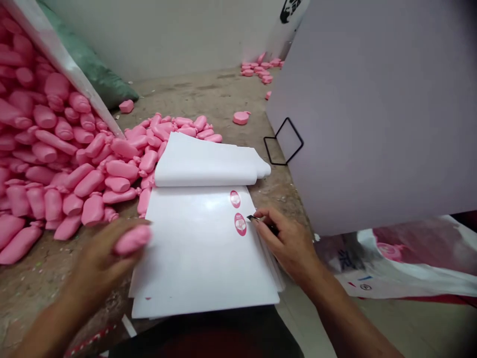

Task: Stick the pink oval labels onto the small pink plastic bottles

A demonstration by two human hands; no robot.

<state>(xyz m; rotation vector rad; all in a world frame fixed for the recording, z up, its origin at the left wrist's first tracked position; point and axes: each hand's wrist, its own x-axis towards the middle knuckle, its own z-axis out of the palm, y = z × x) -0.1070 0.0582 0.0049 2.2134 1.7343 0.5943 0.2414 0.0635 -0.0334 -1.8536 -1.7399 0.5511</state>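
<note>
My left hand (108, 253), smeared a little by motion, grips a pink bottle (133, 240) just left of a stack of white sticker sheets (194, 258). Two oval pink-and-white stickers, the upper sticker (235, 199) and the lower sticker (240, 224), sit near the right edge of the top sheet. Between thumb and fingers my right hand (286, 238) pinches a slim black pointed tool (270, 226); its exact kind is unclear. The tool's tip is beside the lower sticker. Some sheets are curled back in a white roll (208, 166) at the far end.
Many pink bottles (122, 169) lie heaped at the left, beside a white board (70, 64) and a green sack (89, 69). A large pale panel (372, 109) with a black wire bracket (285, 141) stands at the right. Below it lies a plastic bag (421, 273).
</note>
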